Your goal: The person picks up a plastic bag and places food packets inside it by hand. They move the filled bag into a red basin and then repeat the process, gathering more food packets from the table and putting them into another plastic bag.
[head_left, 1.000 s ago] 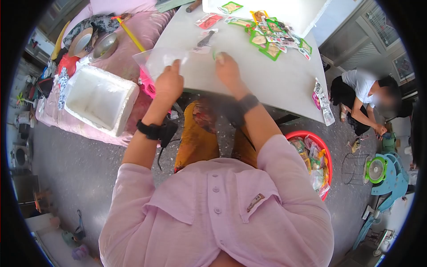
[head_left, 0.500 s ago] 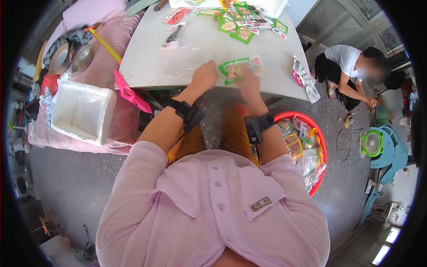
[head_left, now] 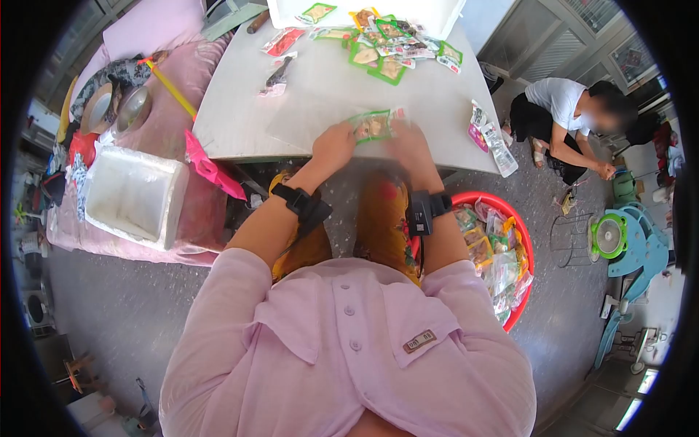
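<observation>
Near the front edge of the white table [head_left: 240,109], a green-edged food packet [head_left: 373,125] lies between my two hands. My left hand [head_left: 335,148] has its fingers closed at the packet's left end. My right hand [head_left: 413,149] is smeared by motion at its right end, so its fingers cannot be made out. Farther back is a pile of similar packets [head_left: 391,45]. A red packet [head_left: 282,42] and a dark-filled packet [head_left: 277,75] lie to the left. Long white packets [head_left: 498,148] rest at the right edge.
A red basin [head_left: 530,255] full of packets stands on the floor to the right. A foam box [head_left: 135,193] sits on pink cloth at the left, beside a pink object [head_left: 211,169]. Another person [head_left: 568,124] crouches at the right, beyond a green fan [head_left: 610,234].
The green-edged packet now lies flatter between my hands, with my left hand at its left end. My right hand has shifted slightly right. The view has tilted slightly.
</observation>
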`<action>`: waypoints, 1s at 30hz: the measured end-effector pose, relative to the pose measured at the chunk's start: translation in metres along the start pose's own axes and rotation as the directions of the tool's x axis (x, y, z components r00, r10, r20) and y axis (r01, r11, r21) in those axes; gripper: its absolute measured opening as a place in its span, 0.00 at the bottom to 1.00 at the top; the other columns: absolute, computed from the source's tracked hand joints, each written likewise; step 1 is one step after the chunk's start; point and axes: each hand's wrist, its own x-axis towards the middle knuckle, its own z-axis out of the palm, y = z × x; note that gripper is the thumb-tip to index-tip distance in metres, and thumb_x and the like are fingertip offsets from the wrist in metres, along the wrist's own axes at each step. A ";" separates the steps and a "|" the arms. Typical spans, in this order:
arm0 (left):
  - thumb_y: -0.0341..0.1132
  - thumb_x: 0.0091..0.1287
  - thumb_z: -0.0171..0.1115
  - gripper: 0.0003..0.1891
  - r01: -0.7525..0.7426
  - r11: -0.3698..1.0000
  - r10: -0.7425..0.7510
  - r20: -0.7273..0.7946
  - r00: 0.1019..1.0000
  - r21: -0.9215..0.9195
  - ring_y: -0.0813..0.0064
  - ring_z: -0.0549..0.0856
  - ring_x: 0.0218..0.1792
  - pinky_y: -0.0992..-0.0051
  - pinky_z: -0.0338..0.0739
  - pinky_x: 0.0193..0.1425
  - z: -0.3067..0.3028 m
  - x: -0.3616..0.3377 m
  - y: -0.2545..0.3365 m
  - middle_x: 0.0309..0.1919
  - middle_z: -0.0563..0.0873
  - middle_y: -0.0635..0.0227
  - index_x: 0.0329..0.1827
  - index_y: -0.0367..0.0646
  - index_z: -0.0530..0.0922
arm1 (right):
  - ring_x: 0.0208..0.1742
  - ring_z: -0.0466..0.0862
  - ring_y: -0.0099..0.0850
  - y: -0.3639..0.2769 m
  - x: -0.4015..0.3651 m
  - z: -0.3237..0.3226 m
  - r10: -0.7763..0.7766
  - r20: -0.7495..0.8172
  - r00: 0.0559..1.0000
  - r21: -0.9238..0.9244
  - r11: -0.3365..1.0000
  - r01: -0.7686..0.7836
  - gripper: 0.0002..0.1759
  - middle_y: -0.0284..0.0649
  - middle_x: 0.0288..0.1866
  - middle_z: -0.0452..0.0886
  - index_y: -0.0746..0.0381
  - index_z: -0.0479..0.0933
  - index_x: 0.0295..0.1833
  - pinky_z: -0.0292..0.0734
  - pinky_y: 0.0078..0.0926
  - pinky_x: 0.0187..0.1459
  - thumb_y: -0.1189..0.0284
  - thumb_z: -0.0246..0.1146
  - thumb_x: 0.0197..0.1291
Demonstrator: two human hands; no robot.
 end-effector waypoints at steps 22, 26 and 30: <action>0.33 0.54 0.47 0.06 -0.119 0.989 0.124 -0.055 0.991 0.085 0.55 0.75 0.34 0.61 0.69 0.36 -0.002 -0.001 0.012 0.30 0.76 0.55 0.29 0.41 0.70 | 0.22 0.73 0.24 0.012 0.005 0.016 -0.055 0.073 0.996 -0.306 0.949 0.075 0.07 0.36 0.22 0.73 0.66 0.71 0.29 0.68 0.19 0.22 0.74 0.53 0.47; 0.33 0.54 0.47 0.06 -0.078 0.997 0.078 0.005 0.997 0.017 0.56 0.75 0.35 0.62 0.69 0.37 -0.007 -0.004 0.024 0.30 0.76 0.56 0.29 0.41 0.71 | 0.21 0.71 0.23 0.018 0.010 0.039 -0.135 0.008 0.991 -0.264 0.956 0.132 0.09 0.36 0.22 0.72 0.67 0.72 0.30 0.65 0.19 0.22 0.71 0.52 0.47; 0.35 0.55 0.47 0.08 -0.039 0.999 0.040 -0.023 0.999 0.026 0.57 0.76 0.35 0.63 0.69 0.37 -0.004 0.001 0.011 0.29 0.77 0.56 0.30 0.40 0.71 | 0.23 0.75 0.28 0.009 0.024 0.037 -0.053 0.141 0.989 -0.502 0.857 0.118 0.07 0.40 0.24 0.74 0.68 0.70 0.30 0.70 0.24 0.25 0.74 0.53 0.47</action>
